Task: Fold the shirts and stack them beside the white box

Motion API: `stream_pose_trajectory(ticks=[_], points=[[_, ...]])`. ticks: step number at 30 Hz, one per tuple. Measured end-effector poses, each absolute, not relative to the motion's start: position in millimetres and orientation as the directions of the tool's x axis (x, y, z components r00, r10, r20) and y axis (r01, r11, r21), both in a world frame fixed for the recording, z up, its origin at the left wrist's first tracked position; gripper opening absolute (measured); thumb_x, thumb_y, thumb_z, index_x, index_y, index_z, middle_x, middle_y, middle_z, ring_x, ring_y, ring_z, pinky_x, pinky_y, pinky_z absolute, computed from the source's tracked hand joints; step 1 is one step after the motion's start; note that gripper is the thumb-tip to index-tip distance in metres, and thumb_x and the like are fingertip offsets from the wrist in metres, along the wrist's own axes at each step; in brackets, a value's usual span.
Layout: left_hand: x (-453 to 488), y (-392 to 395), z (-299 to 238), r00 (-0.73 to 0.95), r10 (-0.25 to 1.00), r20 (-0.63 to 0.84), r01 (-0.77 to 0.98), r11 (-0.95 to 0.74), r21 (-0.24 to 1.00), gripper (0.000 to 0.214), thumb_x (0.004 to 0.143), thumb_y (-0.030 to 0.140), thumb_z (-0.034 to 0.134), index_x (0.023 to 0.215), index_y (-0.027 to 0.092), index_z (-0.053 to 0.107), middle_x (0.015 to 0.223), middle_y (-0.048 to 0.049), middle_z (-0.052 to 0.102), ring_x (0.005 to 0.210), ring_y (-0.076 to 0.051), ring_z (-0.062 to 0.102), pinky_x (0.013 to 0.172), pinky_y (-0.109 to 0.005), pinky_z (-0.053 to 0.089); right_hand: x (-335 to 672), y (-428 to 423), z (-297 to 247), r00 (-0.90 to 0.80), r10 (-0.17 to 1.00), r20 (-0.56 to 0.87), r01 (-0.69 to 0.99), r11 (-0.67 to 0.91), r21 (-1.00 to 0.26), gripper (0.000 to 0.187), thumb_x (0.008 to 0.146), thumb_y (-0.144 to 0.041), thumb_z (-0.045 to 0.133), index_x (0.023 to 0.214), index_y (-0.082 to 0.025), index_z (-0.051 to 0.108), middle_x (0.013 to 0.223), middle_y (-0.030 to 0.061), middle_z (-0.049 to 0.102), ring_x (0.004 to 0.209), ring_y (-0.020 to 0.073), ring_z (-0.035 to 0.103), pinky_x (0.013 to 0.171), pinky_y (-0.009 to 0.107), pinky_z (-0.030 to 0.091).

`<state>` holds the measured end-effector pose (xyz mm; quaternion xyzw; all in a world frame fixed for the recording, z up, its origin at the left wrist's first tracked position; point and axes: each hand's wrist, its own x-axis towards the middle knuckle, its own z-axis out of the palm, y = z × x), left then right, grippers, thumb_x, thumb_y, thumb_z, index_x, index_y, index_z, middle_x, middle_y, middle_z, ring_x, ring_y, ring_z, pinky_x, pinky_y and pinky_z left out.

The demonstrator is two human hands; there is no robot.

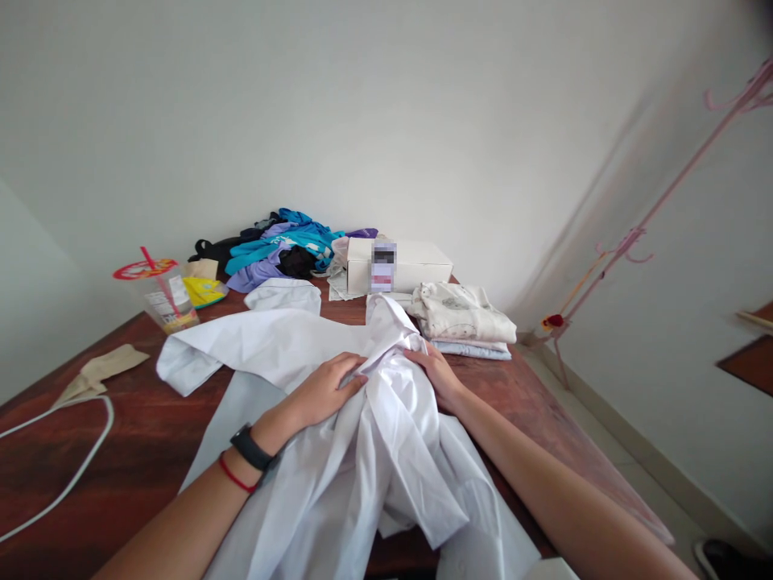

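A white long-sleeved shirt (398, 419) lies loosely bunched on the dark wooden table (48, 475), one sleeve stretched out to the left. My left hand (331, 388) grips the gathered cloth near the collar, thumb and fingers pinching it from the left. From the right, my right hand (436, 372) holds the cloth by the collar, its fingers partly hidden by fabric. Folds hang from between the hands toward the near table edge, and the front of the shirt hangs apart there.
Folded clothes (465, 316) are stacked at the right, beside a white box (419, 264). A heap of clothes (290, 250) lies behind. At left are a plastic cup with straw (166, 300), a yellow packet (204, 292), a beige cloth strip (109, 369) and a white cable (97, 443). A pink rack (664, 201) leans right.
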<state>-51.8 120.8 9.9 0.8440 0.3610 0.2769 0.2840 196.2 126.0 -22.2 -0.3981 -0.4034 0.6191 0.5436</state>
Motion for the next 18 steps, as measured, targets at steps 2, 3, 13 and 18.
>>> stream_pose_trajectory(ticks=[2,3,13,18], points=[[-51.9,120.7,10.2,0.586,0.767,0.262,0.457,-0.580,0.674,0.036,0.101,0.046,0.048,0.122,0.023,0.066,0.124,-0.0089,0.067,0.115,-0.026,0.063,0.102,-0.036,0.048,195.7,125.1,-20.3,-0.084,0.995,-0.060,-0.354,-0.086,-0.931,0.038,0.069,-0.034,0.081,0.102,-0.022,0.068,0.094,0.0022,0.075,0.090,0.0247,0.068,0.084,0.036,0.052],[-52.0,120.8,10.1,0.587,0.766,0.262,0.459,-0.581,0.672,0.037,0.101,0.047,0.048,0.122,0.022,0.065,0.124,-0.0091,0.067,0.115,-0.026,0.063,0.102,-0.036,0.048,195.6,124.9,-19.7,-0.082,0.995,-0.061,-0.355,-0.086,-0.931,0.038,0.068,-0.034,0.081,0.102,-0.022,0.068,0.093,0.0020,0.075,0.090,0.0247,0.068,0.084,0.036,0.052],[-51.8,121.0,9.8,0.595,0.761,0.260,0.449,-0.583,0.677,0.038,0.101,0.047,0.047,0.124,0.022,0.066,0.123,-0.0102,0.067,0.115,-0.026,0.062,0.103,-0.038,0.047,197.1,126.4,-21.7,-0.104,0.994,-0.046,-0.356,-0.081,-0.931,0.037,0.071,-0.034,0.080,0.103,-0.021,0.068,0.096,0.0030,0.075,0.090,0.0247,0.068,0.085,0.037,0.052],[-51.6,120.7,9.1,0.594,0.765,0.247,0.459,-0.575,0.677,0.036,0.102,0.044,0.048,0.124,0.021,0.065,0.124,-0.0104,0.066,0.116,-0.026,0.062,0.103,-0.038,0.047,197.3,125.9,-21.6,-0.093,0.994,-0.059,-0.370,-0.090,-0.925,0.042,0.068,-0.035,0.082,0.104,-0.021,0.068,0.096,0.0031,0.074,0.090,0.0249,0.068,0.086,0.038,0.051]])
